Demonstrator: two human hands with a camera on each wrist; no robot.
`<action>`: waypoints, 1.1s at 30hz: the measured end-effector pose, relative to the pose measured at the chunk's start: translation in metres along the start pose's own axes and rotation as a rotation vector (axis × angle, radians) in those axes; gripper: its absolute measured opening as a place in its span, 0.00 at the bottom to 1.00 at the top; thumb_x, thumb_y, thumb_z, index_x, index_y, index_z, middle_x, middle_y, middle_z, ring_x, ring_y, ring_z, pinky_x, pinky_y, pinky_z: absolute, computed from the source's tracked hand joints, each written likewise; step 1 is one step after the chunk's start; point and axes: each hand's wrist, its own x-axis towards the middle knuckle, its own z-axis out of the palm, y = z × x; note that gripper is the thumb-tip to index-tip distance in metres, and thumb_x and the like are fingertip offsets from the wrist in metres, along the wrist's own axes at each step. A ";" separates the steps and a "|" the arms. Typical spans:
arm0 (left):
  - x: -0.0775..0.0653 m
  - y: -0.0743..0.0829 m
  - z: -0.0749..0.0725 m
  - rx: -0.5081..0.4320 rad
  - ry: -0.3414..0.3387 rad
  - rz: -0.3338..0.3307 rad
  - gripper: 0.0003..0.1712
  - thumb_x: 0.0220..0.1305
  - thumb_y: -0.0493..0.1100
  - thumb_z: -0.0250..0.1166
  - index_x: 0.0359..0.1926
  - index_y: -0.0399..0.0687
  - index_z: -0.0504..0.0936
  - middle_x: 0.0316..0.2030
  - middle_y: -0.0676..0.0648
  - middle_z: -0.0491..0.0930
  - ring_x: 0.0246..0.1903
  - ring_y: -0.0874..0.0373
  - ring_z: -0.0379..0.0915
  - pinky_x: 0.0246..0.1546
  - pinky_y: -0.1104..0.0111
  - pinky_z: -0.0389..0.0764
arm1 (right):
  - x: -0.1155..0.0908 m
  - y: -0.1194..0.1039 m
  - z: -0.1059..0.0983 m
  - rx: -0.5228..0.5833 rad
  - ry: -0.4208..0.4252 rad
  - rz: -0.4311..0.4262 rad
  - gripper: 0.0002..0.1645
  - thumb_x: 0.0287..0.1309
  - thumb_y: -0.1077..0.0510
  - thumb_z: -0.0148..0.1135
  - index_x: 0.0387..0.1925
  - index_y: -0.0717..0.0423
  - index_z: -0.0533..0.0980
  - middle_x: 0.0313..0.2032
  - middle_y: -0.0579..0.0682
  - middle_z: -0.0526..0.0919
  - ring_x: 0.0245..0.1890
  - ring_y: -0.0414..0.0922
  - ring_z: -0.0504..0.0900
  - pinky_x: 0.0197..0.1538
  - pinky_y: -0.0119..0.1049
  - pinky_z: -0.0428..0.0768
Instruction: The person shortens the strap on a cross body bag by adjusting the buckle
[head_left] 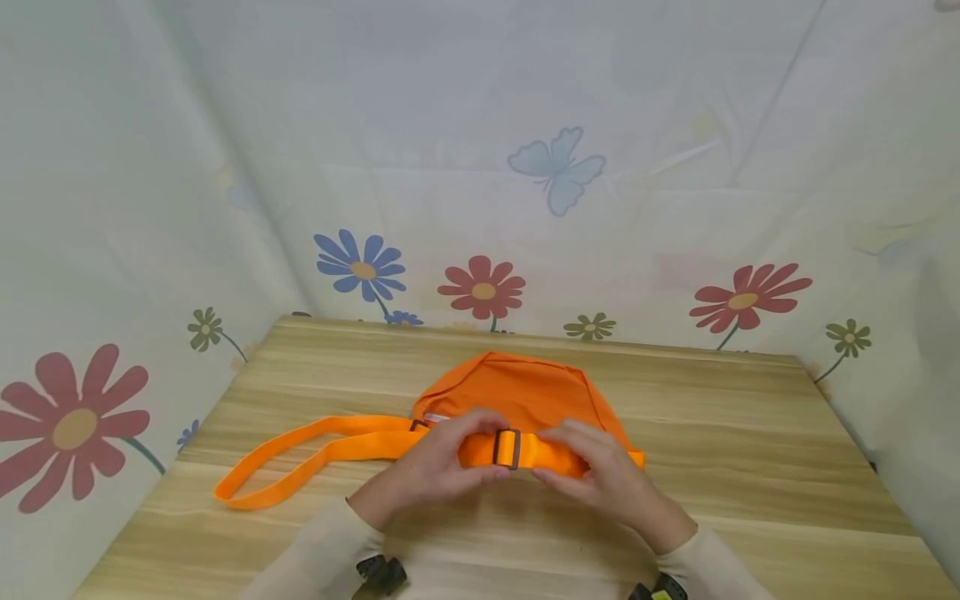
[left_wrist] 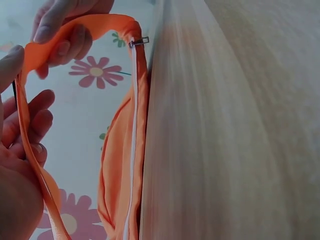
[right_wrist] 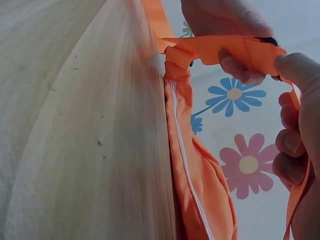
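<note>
An orange bag [head_left: 517, 387] lies on the table with its curved side away from me, a white zipper [left_wrist: 134, 110] along its edge. Its orange strap [head_left: 551, 454] is lifted in front of the bag, with a dark slide buckle [head_left: 507, 449] between my hands. My left hand [head_left: 438, 458] pinches the strap just left of the buckle, thumb below and fingers above. On the other side, my right hand [head_left: 611, 479] pinches the strap between thumb and fingers. In the right wrist view, the right thumb [right_wrist: 300, 70] presses close beside the buckle.
A long loop of the strap [head_left: 273, 496] spreads over the wooden table [head_left: 750, 467] to the left. Behind and beside the table hang pale curtains [head_left: 420, 108] printed with flowers and a butterfly. A metal zipper pull [left_wrist: 139, 42] shows at the bag's end.
</note>
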 end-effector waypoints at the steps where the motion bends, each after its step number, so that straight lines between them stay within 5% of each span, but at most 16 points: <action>1: 0.000 0.000 0.000 -0.002 0.002 0.000 0.29 0.67 0.53 0.78 0.64 0.58 0.78 0.57 0.56 0.84 0.53 0.61 0.81 0.61 0.63 0.85 | 0.000 0.000 0.000 0.000 -0.005 0.001 0.20 0.65 0.56 0.78 0.56 0.53 0.84 0.41 0.44 0.84 0.35 0.34 0.76 0.37 0.21 0.77; 14: 0.000 0.001 0.001 -0.018 0.008 0.016 0.29 0.68 0.56 0.77 0.65 0.62 0.78 0.58 0.58 0.83 0.54 0.60 0.79 0.64 0.61 0.82 | 0.005 -0.001 0.002 -0.030 -0.005 -0.058 0.18 0.65 0.55 0.78 0.54 0.55 0.85 0.40 0.44 0.84 0.35 0.35 0.76 0.38 0.20 0.76; 26: 0.005 0.001 0.006 -0.053 -0.002 0.084 0.28 0.69 0.53 0.76 0.66 0.63 0.78 0.59 0.59 0.84 0.55 0.62 0.79 0.65 0.62 0.82 | 0.010 -0.009 0.005 -0.087 -0.039 -0.003 0.23 0.61 0.55 0.81 0.55 0.59 0.85 0.41 0.45 0.83 0.36 0.36 0.76 0.40 0.20 0.77; 33: 0.006 0.003 0.004 -0.039 0.008 0.075 0.23 0.72 0.53 0.73 0.64 0.62 0.80 0.57 0.60 0.84 0.56 0.62 0.80 0.67 0.60 0.81 | 0.008 -0.012 0.004 -0.114 -0.084 0.108 0.29 0.58 0.55 0.83 0.60 0.55 0.84 0.45 0.43 0.83 0.39 0.35 0.77 0.41 0.26 0.82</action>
